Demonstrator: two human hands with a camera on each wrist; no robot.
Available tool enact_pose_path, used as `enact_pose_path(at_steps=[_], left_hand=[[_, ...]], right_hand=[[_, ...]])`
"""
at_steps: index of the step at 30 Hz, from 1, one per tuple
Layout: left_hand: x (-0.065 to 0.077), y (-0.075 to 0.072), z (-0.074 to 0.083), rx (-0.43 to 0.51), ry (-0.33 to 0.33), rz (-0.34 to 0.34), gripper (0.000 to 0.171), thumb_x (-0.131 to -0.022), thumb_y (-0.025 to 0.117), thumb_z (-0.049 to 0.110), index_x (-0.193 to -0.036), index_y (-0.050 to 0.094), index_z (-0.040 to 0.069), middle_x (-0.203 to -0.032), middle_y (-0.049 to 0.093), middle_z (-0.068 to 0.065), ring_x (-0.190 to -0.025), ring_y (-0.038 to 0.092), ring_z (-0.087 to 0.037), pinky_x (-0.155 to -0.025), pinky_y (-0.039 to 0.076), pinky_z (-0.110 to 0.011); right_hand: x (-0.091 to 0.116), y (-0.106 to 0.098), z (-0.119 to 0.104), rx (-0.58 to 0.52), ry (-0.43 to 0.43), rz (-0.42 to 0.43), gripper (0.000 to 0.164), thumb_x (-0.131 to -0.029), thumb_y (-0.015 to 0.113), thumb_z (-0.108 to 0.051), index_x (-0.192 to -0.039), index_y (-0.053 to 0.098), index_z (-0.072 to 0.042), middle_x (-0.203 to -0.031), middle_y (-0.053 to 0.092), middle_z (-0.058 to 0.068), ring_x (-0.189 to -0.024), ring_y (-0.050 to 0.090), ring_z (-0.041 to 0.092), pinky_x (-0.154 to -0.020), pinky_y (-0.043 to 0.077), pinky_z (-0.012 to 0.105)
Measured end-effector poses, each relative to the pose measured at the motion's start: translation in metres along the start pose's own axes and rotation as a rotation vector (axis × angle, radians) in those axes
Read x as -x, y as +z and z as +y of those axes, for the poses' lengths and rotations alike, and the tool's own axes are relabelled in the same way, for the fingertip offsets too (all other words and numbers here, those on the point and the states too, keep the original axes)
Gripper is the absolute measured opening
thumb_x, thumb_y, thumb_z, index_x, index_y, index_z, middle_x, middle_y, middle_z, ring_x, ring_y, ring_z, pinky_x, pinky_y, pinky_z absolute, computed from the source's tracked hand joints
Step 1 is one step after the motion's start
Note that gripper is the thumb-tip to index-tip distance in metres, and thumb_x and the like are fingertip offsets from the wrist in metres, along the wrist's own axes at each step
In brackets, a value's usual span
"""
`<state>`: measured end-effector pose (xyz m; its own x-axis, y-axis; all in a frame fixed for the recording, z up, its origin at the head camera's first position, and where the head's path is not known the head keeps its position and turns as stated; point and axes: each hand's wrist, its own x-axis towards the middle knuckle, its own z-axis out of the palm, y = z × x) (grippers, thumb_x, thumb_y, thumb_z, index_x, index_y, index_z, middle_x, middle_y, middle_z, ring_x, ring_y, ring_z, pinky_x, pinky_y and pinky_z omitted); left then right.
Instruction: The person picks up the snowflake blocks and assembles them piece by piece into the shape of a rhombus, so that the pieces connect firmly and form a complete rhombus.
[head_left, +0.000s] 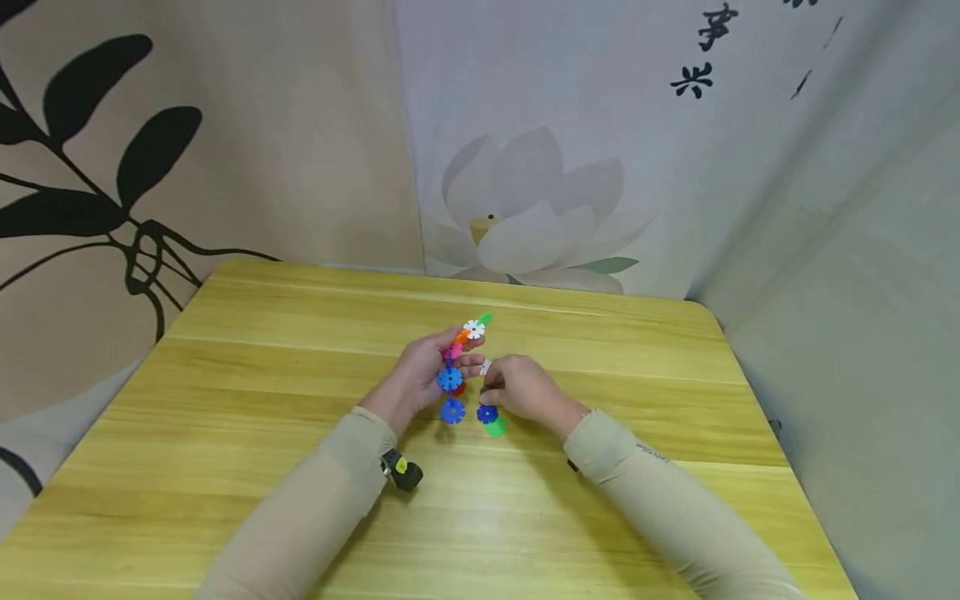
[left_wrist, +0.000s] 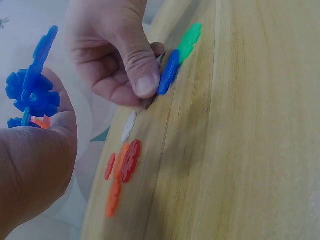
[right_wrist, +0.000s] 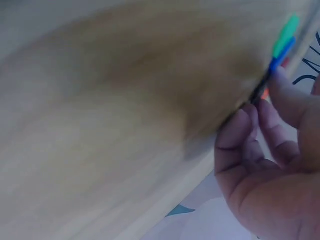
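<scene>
My left hand (head_left: 420, 373) holds a chain of joined notched plastic snowflake discs between thumb and fingers. Its upper end has a white disc (head_left: 474, 329) and a green one (head_left: 486, 318); orange and pink pieces come below. Blue discs (left_wrist: 33, 92) hang at the lower end. To its right, my right hand (head_left: 527, 388) pinches a dark disc (right_wrist: 259, 91) low over the table, partly hidden by the fingertips. Beside those fingertips are a blue disc (left_wrist: 169, 72) and a green disc (left_wrist: 190, 42), overlapping; whether they are joined to the dark one, I cannot tell.
More discs lie on the wooden table (head_left: 300, 333) near the hands: a white disc (left_wrist: 129, 127), a red disc (left_wrist: 131, 161) and an orange disc (left_wrist: 113, 199). Behind the table's far edge hangs a printed curtain (head_left: 315, 150).
</scene>
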<state>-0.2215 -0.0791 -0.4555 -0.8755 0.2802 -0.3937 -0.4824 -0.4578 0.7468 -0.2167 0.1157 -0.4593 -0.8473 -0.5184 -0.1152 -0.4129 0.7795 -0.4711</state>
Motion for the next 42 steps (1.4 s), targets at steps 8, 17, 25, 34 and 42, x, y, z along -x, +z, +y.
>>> enact_pose_path(at_steps=[8, 17, 25, 34, 42], left_hand=[[-0.002, 0.001, -0.003, 0.019, -0.025, 0.010, 0.031, -0.118, 0.041, 0.030, -0.135, 0.054, 0.009, -0.164, 0.049, -0.019, -0.092, 0.077, -0.020, -0.081, 0.068, -0.028], [-0.001, 0.006, -0.005, 0.033, -0.064, -0.022, 0.038, -0.118, 0.038, 0.031, -0.146, 0.046, 0.006, -0.128, 0.069, -0.007, -0.069, 0.064, -0.008, -0.062, 0.057, -0.017], [-0.002, 0.014, -0.007, 0.036, -0.107, -0.055, 0.047, -0.116, 0.044, 0.039, -0.143, 0.051, 0.002, -0.101, 0.072, 0.001, -0.060, 0.055, -0.005, -0.054, 0.052, -0.014], [0.000, 0.013, -0.006, 0.007, -0.113, -0.082, 0.038, -0.114, 0.052, 0.041, -0.132, 0.056, 0.008, -0.094, 0.073, 0.004, -0.058, 0.055, -0.004, -0.053, 0.052, -0.014], [0.001, 0.011, -0.005, 0.000, -0.118, -0.099, 0.042, -0.114, 0.045, 0.048, -0.133, 0.056, 0.012, -0.098, 0.076, 0.001, -0.060, 0.059, -0.005, -0.053, 0.053, -0.015]], right_hand=[[0.001, -0.015, 0.014, -0.200, 0.144, 0.003, 0.013, -0.097, 0.081, -0.016, -0.106, 0.075, -0.008, -0.100, 0.079, 0.004, -0.087, 0.070, 0.014, -0.078, 0.061, 0.028], [-0.015, -0.056, 0.016, -1.065, 0.379, 0.337, 0.037, -0.107, 0.068, -0.017, -0.139, 0.063, 0.000, -0.133, 0.072, 0.026, -0.088, 0.078, 0.014, -0.083, 0.068, 0.028], [-0.021, -0.055, 0.010, -1.101, 0.382, 0.345, 0.033, -0.105, 0.071, -0.016, -0.134, 0.066, -0.001, -0.124, 0.077, 0.022, -0.084, 0.079, 0.012, -0.073, 0.067, 0.022], [-0.022, -0.054, 0.009, -1.093, 0.400, 0.351, 0.034, -0.106, 0.070, -0.018, -0.134, 0.066, 0.000, -0.124, 0.077, 0.021, -0.085, 0.078, 0.012, -0.073, 0.067, 0.022], [-0.022, -0.054, 0.009, -1.025, 0.405, 0.329, 0.031, -0.106, 0.070, -0.022, -0.130, 0.070, -0.003, -0.112, 0.080, 0.013, -0.087, 0.078, 0.014, -0.073, 0.066, 0.022]])
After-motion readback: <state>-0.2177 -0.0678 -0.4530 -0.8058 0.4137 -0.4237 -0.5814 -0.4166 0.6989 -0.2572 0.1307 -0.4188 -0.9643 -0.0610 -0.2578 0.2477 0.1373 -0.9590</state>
